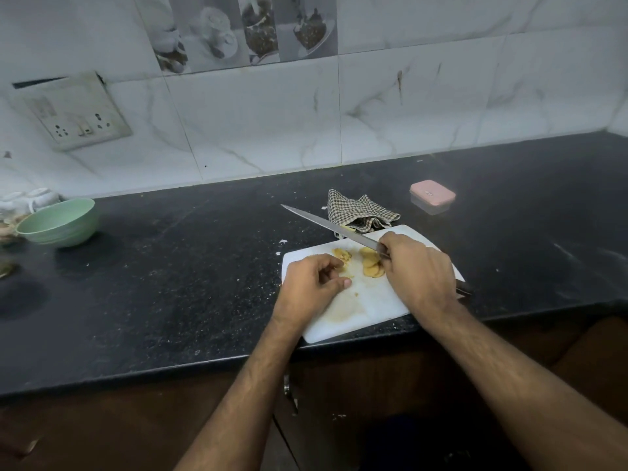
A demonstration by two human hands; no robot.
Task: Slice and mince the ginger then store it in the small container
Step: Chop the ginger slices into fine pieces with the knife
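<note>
Yellow ginger slices [371, 265] are lying on a white cutting board [367, 300], beside a black-and-white checked cloth [360, 212], a pink-lidded container [431, 195] and a green bowl [59, 222].

Both forearms are reaching forward; the left hand [314, 278] is resting loosely curled, the right hand [419, 271] is gripping tight.
</note>
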